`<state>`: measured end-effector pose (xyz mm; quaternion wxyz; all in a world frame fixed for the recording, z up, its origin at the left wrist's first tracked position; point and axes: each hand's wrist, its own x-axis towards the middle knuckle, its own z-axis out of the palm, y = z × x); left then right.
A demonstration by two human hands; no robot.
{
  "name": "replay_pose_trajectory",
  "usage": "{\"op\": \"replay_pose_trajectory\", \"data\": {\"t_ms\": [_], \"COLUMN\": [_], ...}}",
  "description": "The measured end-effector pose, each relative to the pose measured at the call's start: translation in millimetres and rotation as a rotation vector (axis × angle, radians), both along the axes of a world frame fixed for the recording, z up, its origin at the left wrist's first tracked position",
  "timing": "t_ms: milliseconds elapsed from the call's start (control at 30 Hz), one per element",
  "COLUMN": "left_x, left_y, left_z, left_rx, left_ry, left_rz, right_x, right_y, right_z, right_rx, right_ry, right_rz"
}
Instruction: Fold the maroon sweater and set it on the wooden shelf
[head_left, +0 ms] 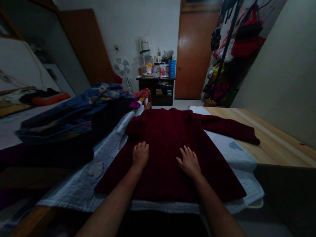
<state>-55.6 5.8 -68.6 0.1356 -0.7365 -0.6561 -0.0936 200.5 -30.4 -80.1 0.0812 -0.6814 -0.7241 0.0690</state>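
A dark red long-sleeved top [165, 141] lies spread on a light blue-grey quilted cloth [98, 174]. Its right-hand sleeve stretches out over bare wood, while the left-hand one looks folded in close to the body. My left hand [140, 154] rests on the left part of the garment, fingers lying on the fabric and slightly bent. On the other side, my right hand [189, 163] lies flat on it with the fingers a little apart. Neither hand grips the cloth.
Blue patterned clothes [81, 108] and dark garments are heaped at the left. A pale wooden board [266, 131] extends to the right. Farther back stand a fan [122, 66], a dark cabinet [156, 87] and a closed door [194, 56]. Bags [247, 46] hang by a dark pole.
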Motion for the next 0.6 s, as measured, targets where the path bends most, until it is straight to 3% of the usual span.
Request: {"op": "replay_pose_trajectory", "data": {"t_ms": [100,267,600], "left_x": [-5,-7,10], "left_y": [4,4,-21], "left_z": [-11.5,-23.1,-4.7], "left_rx": [-0.045,-0.065,-0.002], "left_ry": [-0.036,-0.066,0.034], "left_rz": [-0.110,-0.100,-0.081], "right_x": [0,6,24], "right_y": [0,-5,-39], "right_z": [2.5,4.9,5.1], "right_rx": [-0.009,-0.050,-0.049], "right_ry": [0.014,0.041,0.033], "right_rz": [0.006,-0.026,-0.044]}}
